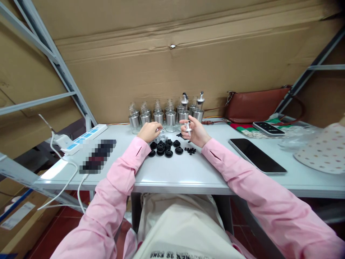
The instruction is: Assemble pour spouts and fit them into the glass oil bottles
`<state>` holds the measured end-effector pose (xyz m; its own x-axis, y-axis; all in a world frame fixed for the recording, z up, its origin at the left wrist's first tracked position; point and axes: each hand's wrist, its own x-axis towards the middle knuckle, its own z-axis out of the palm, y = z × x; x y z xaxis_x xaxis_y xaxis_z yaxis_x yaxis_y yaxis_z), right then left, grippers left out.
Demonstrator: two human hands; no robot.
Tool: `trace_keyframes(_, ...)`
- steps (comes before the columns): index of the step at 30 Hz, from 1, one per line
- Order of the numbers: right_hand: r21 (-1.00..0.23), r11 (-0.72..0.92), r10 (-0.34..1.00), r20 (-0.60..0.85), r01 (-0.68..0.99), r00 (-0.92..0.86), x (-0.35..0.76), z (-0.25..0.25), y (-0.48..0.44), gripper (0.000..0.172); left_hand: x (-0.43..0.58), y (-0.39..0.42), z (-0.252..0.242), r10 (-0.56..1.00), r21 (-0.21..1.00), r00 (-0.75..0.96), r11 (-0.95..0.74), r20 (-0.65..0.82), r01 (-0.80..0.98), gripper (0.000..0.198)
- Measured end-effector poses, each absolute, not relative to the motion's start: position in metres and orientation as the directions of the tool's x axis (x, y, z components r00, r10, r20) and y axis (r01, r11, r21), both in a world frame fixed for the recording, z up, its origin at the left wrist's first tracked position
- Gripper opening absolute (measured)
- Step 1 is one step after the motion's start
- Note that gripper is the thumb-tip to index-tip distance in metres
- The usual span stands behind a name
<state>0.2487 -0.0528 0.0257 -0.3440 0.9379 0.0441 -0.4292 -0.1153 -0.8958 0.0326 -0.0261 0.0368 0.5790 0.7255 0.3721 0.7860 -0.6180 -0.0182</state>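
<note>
My right hand (198,132) has its fingers closed around a silver pourer spout (188,127) with a dark tip, held above the table. My left hand (148,132) reaches in from the other side, fingertips pinched over some small shiny parts (162,137); what they grip is too small to make out. Just below both hands lie several round black stoppers (160,148) and a group of tiny black caps (191,150). Behind the hands stand rows of glass bottles with steel sleeves (170,118). Two bottles carry pourer spouts (201,97).
A white power strip (86,138) and a blurred-out device (98,156) are on the left. To the right lie a black-screened phone (257,155), another phone-like device (268,128), a brown bag (256,105) and a spotted fabric item (323,153). Cardboard (151,72) backs the table.
</note>
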Motion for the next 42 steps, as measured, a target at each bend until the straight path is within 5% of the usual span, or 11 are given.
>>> trace_keyframes(12, -0.921, -0.102, 0.965, 0.0, -0.375, -0.263, 0.248, 0.028, -0.054, 0.029, 0.04, -0.026, 0.022, 0.711, -0.074, 0.659, -0.664, 0.244, 0.744, 0.018)
trace_keyframes(16, -0.994, 0.094, 0.985, 0.085, 0.05, -0.149, 0.252, 0.02, -0.048, 0.026, 0.042, -0.027, 0.02, 0.69, -0.102, 0.662, -0.666, 0.292, 0.739, 0.016)
trace_keyframes(19, -0.875, 0.209, 0.974, 0.143, 0.437, -0.178, 0.255, 0.014, -0.043, 0.022, 0.044, -0.027, 0.018, 0.682, -0.135, 0.663, -0.659, 0.308, 0.74, 0.016)
trace_keyframes(22, -0.771, 0.289, 0.948, 0.149, 0.567, -0.279, 0.256, 0.012, -0.041, 0.022, 0.045, -0.028, 0.018, 0.691, -0.142, 0.663, -0.654, 0.289, 0.743, 0.016)
trace_keyframes(29, -0.662, 0.389, 0.912, 0.179, 0.64, -0.369, 0.252, 0.014, -0.046, 0.023, 0.045, -0.032, 0.025, 0.717, -0.124, 0.649, -0.642, 0.255, 0.757, 0.022)
trace_keyframes(42, -0.683, 0.463, 0.88, 0.282, 0.565, -0.382, 0.251, 0.015, -0.047, 0.025, 0.052, -0.034, 0.024, 0.591, -0.115, 0.72, -0.738, 0.365, 0.664, 0.019)
